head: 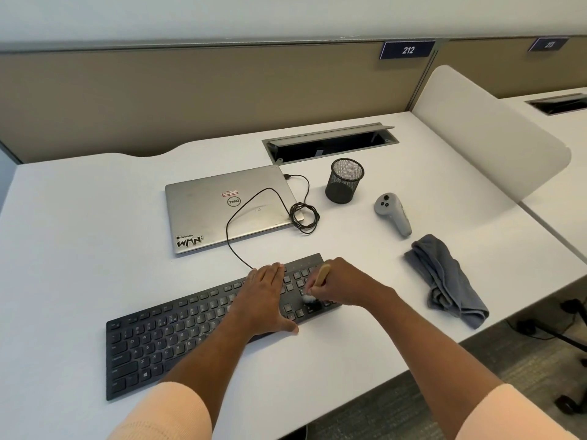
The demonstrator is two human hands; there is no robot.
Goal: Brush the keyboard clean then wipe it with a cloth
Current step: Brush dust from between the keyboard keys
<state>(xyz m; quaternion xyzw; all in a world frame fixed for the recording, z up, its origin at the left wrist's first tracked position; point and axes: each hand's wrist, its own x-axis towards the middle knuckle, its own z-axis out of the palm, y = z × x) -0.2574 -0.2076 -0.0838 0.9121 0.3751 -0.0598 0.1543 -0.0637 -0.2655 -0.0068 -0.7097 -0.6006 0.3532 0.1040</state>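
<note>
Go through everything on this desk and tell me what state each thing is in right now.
Laptop: lid closed.
Keyboard: flat, cable plugged into the laptop.
Brush: held, bristles on the right-end keys.
Cloth: crumpled, unused.
Mesh cup: upright, looks empty.
Desk hatch: flap open.
Controller: lying down.
Left hand: flat on keyboard.
Right hand: gripping brush.

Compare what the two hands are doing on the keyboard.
The left hand lies flat and open across the keyboard, holding nothing; the right hand is closed around a brush. The left covers the middle keys; the right works at the right end, bristles down on the keys. Both are over the keyboard.
</note>
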